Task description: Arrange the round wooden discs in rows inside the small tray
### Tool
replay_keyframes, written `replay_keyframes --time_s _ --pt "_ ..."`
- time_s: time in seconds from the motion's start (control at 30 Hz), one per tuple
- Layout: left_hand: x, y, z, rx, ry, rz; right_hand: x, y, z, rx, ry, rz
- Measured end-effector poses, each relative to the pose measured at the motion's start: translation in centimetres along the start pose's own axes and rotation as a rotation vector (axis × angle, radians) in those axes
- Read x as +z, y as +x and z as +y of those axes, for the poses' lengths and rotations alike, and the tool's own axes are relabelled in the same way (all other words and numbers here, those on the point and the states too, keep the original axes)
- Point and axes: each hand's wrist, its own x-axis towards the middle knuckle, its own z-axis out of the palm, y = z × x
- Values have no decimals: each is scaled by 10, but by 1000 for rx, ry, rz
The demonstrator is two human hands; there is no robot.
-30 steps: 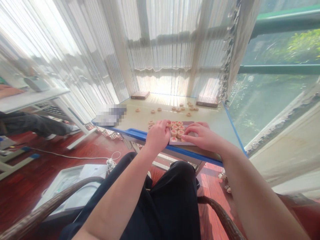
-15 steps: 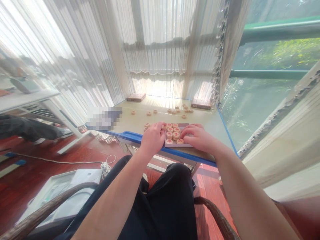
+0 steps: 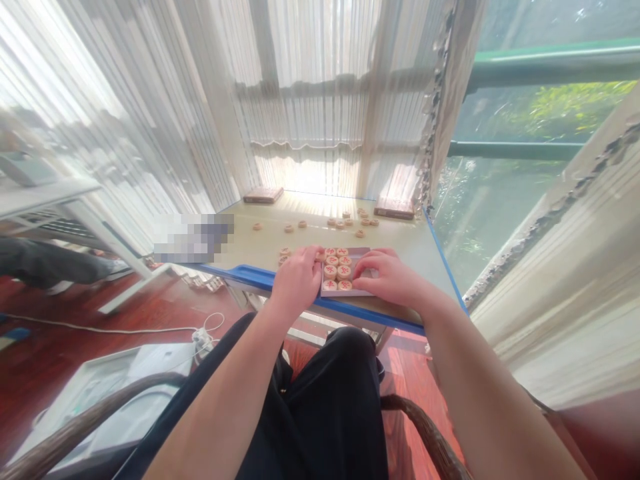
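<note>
A shallow box lies at the near edge of the table, holding several round wooden chess pieces with red marks. My left hand rests against the box's left side, fingers curled at the piece in its top left corner. My right hand lies over the box's right half, fingers bent down onto it and hiding what is beneath. Whether either hand pinches a piece is hidden.
More loose pieces lie scattered further back on the table, a few just left of my left hand. Two flat wooden boxes sit at the far edge by the curtain. Another person's leg shows at left.
The view has drifted, so table and hands sit lower left in frame. My right hand has slid slightly further over the box; the left stays at its left edge.
</note>
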Motion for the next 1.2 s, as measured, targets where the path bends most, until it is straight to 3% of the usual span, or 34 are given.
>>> replay_keyframes --time_s 0.9,1.2 --pt "1 -1 0 -12 -16 22 3 0 6 52 158 7" --pt "3 0 -1 -9 -35 39 2 1 8 -21 214 -38"
